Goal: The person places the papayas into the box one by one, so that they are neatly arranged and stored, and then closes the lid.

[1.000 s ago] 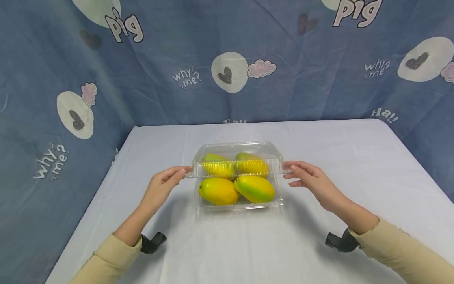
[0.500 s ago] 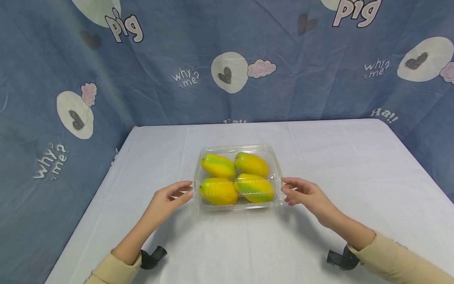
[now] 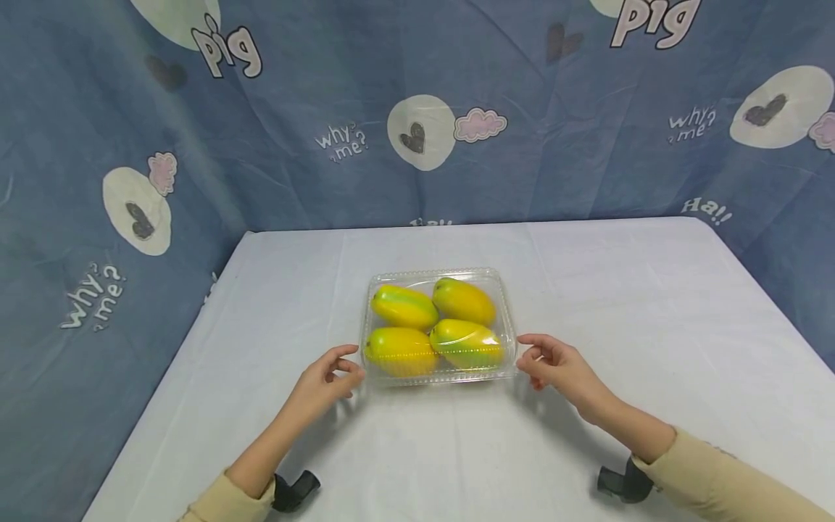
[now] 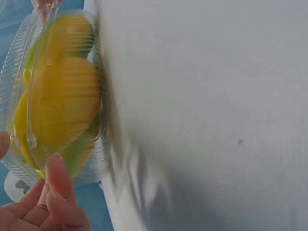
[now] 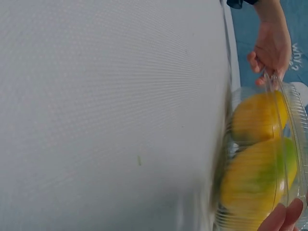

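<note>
Since the earlier frames the clear lid has come down from its raised tilt and now lies over the four mangoes (image 3: 433, 328), and both hands have dropped with it to the near corners. This clamshell box (image 3: 438, 326) sits at the middle of the white table (image 3: 652, 304), its long axis running left to right, straight ahead of the person. Both hands flank it evenly, neither one nearer. At the near-left corner the left hand (image 3: 324, 383) has its fingers loosely curled, their tips touching the rim; the left wrist view shows a fingertip (image 4: 57, 169) against the plastic. At the near-right corner the right hand (image 3: 554, 364) pinches the rim.
</note>
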Motion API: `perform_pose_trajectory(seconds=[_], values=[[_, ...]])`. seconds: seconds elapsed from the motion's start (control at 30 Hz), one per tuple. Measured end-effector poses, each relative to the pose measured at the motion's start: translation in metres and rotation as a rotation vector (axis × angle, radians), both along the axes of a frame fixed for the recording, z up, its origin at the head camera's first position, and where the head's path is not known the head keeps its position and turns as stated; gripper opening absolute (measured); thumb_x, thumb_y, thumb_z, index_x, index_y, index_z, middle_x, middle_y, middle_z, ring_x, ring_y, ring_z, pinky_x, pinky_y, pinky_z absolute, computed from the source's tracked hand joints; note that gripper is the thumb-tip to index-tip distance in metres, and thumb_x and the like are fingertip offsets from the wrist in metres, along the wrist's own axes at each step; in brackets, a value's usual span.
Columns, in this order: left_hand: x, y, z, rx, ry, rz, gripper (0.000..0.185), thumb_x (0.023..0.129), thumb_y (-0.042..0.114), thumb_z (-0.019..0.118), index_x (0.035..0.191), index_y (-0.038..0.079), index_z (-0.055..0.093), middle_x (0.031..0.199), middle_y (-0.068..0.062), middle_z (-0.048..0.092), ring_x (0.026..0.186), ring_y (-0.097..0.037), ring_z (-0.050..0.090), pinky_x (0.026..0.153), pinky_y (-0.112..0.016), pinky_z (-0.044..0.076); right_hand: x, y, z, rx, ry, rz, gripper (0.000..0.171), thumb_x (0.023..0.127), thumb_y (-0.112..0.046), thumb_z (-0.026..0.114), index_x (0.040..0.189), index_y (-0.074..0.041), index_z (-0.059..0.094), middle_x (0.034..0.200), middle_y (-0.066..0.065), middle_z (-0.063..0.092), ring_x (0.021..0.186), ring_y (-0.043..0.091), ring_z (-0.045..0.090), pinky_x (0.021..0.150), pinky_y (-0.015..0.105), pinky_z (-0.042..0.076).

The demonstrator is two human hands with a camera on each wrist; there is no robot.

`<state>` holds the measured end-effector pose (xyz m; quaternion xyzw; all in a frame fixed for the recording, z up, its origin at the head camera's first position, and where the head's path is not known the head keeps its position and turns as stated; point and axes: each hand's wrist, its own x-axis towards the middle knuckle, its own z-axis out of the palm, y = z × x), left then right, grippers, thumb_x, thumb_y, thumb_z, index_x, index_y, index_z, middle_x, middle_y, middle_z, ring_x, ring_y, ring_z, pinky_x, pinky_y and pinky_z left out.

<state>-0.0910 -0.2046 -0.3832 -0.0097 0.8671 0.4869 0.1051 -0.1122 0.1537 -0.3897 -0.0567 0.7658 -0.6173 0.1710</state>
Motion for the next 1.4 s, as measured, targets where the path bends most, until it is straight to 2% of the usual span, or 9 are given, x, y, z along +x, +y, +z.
perform_pose_trajectory(seconds=[0.17,0.33,0.63,0.83,0.9,0.97,1.13,1.23,1.4], values=[[0.0,0.001,-0.001,0.049,-0.033,0.023,0.05,0.088,0.02,0.059,0.132,0.004,0.043,0.1,-0.011,0.062,0.066,-0.016,0.058,0.059,-0.028,0.045,-0.001,-0.002,-0.003,0.011,0.013,-0.019,0.047,0.086,-0.009,0.061,0.125,0.009,0.044,0.081,0.002,0.05,0.058,0.009,0.049,0.059,0.023,0.047],[-0.002,0.003,-0.003,0.138,-0.088,0.058,0.05,0.088,0.016,0.058,0.132,0.003,0.039,0.092,-0.009,0.066,0.061,-0.015,0.056,0.051,-0.024,0.038,-0.002,-0.004,-0.005,0.034,0.012,-0.03,0.044,0.086,-0.009,0.061,0.123,0.008,0.046,0.08,0.002,0.049,0.058,0.009,0.048,0.058,0.022,0.047],[-0.003,0.008,-0.006,0.234,-0.144,0.121,0.051,0.086,0.013,0.057,0.132,0.006,0.035,0.081,0.002,0.064,0.059,-0.014,0.055,0.055,-0.026,0.037,-0.004,-0.004,-0.008,0.008,0.007,-0.029,0.042,0.085,-0.007,0.061,0.12,0.009,0.044,0.077,0.001,0.048,0.057,0.009,0.047,0.055,0.024,0.047],[-0.003,0.01,-0.01,0.274,-0.187,0.16,0.047,0.085,0.013,0.056,0.127,0.002,0.037,0.083,-0.001,0.064,0.061,-0.012,0.056,0.058,-0.026,0.04,-0.006,-0.006,-0.011,-0.051,-0.102,-0.005,0.046,0.085,-0.01,0.055,0.122,0.007,0.033,0.076,0.0,0.049,0.057,0.009,0.048,0.057,0.026,0.048],[-0.004,0.009,-0.011,0.284,-0.206,0.144,0.043,0.086,0.014,0.054,0.123,-0.001,0.04,0.082,-0.001,0.064,0.06,-0.011,0.056,0.056,-0.024,0.041,-0.007,-0.006,-0.013,-0.069,-0.15,0.024,0.046,0.086,-0.012,0.052,0.123,0.005,0.032,0.076,0.0,0.053,0.057,0.01,0.05,0.058,0.027,0.049],[-0.004,0.008,-0.012,0.288,-0.228,0.099,0.037,0.088,0.016,0.051,0.117,-0.005,0.045,0.078,0.0,0.064,0.06,-0.01,0.056,0.055,-0.024,0.041,-0.007,-0.005,-0.014,-0.088,-0.181,0.062,0.041,0.087,-0.013,0.05,0.12,0.005,0.034,0.075,0.001,0.055,0.058,0.01,0.053,0.059,0.027,0.05],[-0.005,0.005,-0.014,0.296,-0.245,-0.04,0.029,0.092,0.018,0.041,0.1,-0.007,0.053,0.072,0.006,0.065,0.061,-0.008,0.059,0.056,-0.024,0.042,-0.007,-0.002,-0.016,-0.18,-0.239,0.155,0.018,0.091,-0.014,0.047,0.1,0.0,0.041,0.082,0.004,0.065,0.061,0.009,0.06,0.061,0.026,0.053],[-0.005,0.006,-0.013,0.306,-0.241,-0.067,0.026,0.092,0.018,0.04,0.095,-0.004,0.054,0.072,0.006,0.067,0.061,-0.008,0.059,0.056,-0.023,0.042,-0.008,-0.003,-0.016,-0.245,-0.271,0.177,0.012,0.092,-0.012,0.044,0.096,-0.001,0.039,0.087,0.006,0.068,0.064,0.01,0.063,0.063,0.026,0.054],[-0.006,0.008,-0.013,0.323,-0.244,-0.068,0.02,0.091,0.015,0.04,0.088,0.001,0.054,0.07,0.006,0.067,0.06,-0.007,0.06,0.056,-0.022,0.041,-0.008,-0.006,-0.015,-0.29,-0.262,0.172,0.014,0.093,-0.006,0.036,0.103,0.004,0.033,0.083,0.006,0.068,0.066,0.01,0.066,0.065,0.026,0.054]])
